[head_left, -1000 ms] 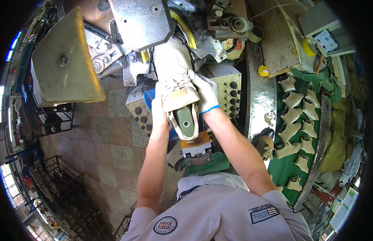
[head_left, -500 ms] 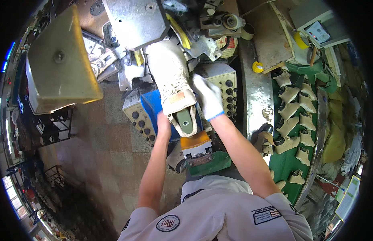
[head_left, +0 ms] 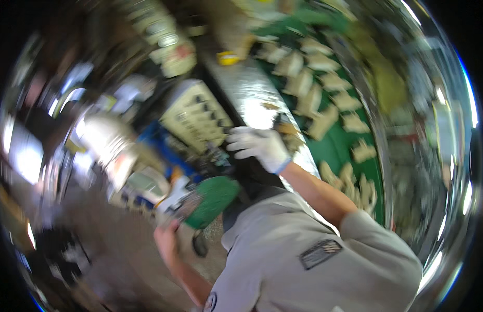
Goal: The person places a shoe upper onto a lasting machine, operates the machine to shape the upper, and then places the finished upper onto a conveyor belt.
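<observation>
"Two hands in view, then. What's the right hand (head_left: 259,149) up to?"

"It wears a white glove (head_left: 267,152) with a blue cuff, fingers reaching out loosely, ungripping, just beside the cream control panel (head_left: 185,117) and its dark knobs (head_left: 204,102)"

"And the left hand (head_left: 167,240)?"

"Bare, blurred, low by the edge of the green plate (head_left: 216,200). I can't tell whether its fingers are closed on anything"

"So where's the cream shoe (head_left: 102,139)?"

"Left of the control panel, smeared by motion, heel end toward the green plate, well apart from the right hand. Over on the right, beige shoe uppers (head_left: 346,102) lie along a green conveyor belt (head_left: 336,148), beside a shiny metal ledge (head_left: 256,98)"
</observation>
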A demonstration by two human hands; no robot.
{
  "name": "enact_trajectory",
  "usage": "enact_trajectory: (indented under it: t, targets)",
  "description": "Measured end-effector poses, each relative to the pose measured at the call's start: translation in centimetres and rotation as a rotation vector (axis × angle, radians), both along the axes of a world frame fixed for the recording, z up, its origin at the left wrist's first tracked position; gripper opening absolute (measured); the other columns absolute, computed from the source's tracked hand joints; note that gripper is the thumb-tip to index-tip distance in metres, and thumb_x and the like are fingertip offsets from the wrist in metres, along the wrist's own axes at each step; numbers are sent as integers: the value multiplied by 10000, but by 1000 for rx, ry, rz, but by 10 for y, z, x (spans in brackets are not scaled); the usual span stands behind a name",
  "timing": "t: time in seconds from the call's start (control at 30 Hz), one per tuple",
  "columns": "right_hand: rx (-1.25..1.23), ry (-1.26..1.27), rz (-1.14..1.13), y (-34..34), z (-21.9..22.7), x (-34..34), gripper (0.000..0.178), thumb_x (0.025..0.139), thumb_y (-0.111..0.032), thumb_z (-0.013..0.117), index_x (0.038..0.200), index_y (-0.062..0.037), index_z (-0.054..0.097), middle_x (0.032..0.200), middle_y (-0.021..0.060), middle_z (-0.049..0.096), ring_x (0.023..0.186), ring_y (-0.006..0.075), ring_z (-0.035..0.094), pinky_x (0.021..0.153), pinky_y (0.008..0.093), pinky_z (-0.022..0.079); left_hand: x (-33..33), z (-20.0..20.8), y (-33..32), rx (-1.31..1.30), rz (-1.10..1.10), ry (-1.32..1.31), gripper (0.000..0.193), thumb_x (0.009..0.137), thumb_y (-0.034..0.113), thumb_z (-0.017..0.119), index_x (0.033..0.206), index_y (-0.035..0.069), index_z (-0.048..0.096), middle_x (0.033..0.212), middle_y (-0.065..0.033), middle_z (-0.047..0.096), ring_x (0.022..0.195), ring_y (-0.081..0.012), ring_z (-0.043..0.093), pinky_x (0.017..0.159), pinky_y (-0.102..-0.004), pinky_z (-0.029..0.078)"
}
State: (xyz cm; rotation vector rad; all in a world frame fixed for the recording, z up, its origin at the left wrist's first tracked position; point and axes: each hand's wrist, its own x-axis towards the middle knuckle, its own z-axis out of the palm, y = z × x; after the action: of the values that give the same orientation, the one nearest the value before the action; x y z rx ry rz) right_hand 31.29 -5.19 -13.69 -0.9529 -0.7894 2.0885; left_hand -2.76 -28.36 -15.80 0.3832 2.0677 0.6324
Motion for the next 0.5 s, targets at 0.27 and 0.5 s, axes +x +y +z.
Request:
enact_trajectory:
  t: [0.27,0.5]
  targets:
    - [-56,425,236,-10,52,-65,584,1044,-455,487,1339,46,541,1194,241,670,961,343,706,775,405,579,42,145,32,801,338,-234,476,965,303,637,1247,-78,590,1109,-140,662,965,-262,642,939,-374,510]
    - [-165,766,-363,2,-47,177,294,992,-281,613,1224,-100,630,1172,149,706,978,275,711,904,461,581,97,137,112,723,-169,571,404,976,300,660,1188,-43,678,1066,-190,715,883,-282,675,851,-400,538]
